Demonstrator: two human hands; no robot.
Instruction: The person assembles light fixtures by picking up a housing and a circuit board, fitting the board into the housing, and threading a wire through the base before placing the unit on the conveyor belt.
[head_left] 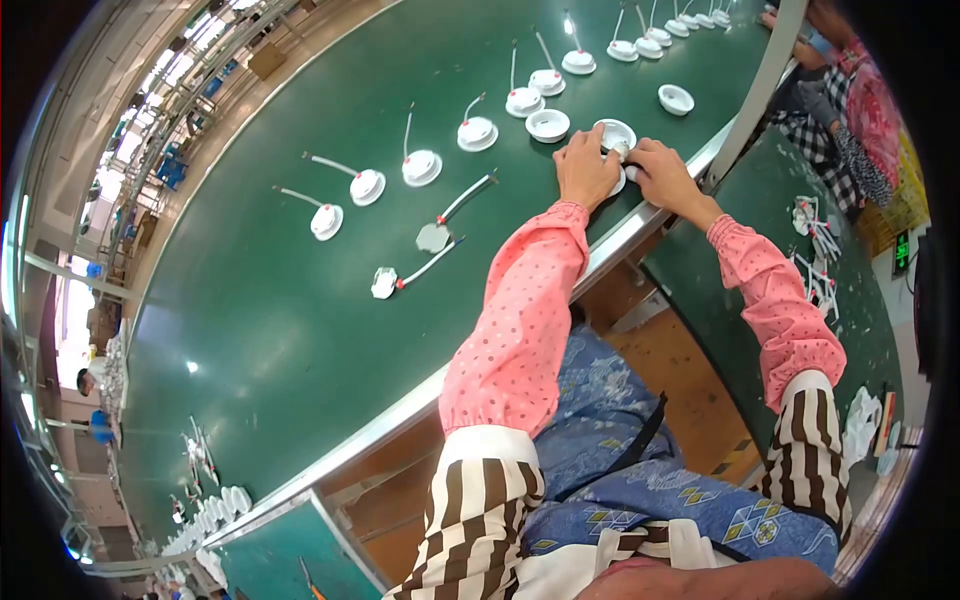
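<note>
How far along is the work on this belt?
Looks done: a row of cabled white units sits on the green belt. In hand: left hand and right hand hold one white unit at the belt edge. Left: two loose cabled plates and empty white cups.

light: bright, windows point(72, 325) far left of left hand point(588, 165)
glare: spot below-left of it
edges: fisheye warp, black corners

Both arms are stretched forward, bent at the elbows and angled toward each other. The left hand point(585, 165) is held palm down, its back turned to the camera, fingers curled under. The right hand point(662, 170) is set just beside it, thumb and fingertips pinched together
</note>
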